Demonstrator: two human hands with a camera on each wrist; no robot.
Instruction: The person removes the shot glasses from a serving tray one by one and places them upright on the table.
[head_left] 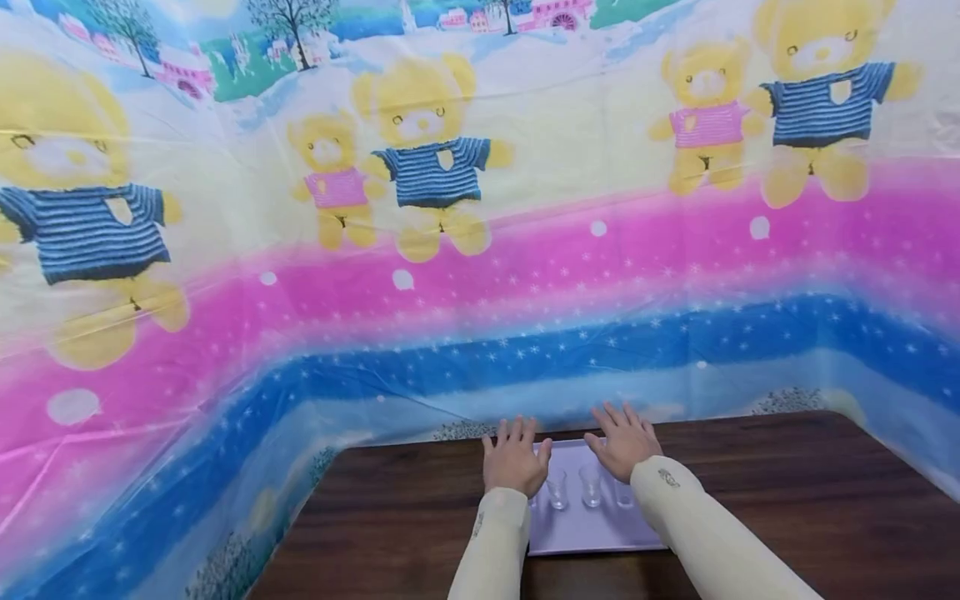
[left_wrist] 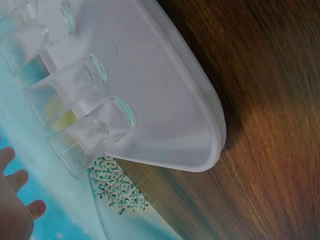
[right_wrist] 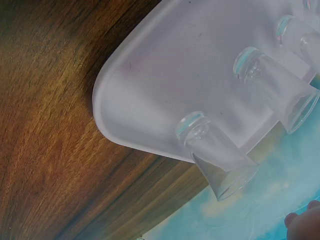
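Observation:
Both hands are raised over a lilac tray on the table, palms down with fingers spread, holding nothing. The left hand hovers at the tray's left side, its fingertips showing at the corner of the left wrist view. Above the right side is the right hand, partly covering the tray in the head view. Small clear glasses stand upright in a row on the tray: one glass by the left thumb, another glass in the middle, and a third glass below the right hand. Further glasses appear in the left wrist view.
The tray sits on a dark brown wooden table. Behind the table's far edge hangs a patterned cloth with printed bears, which also folds round the left and right sides.

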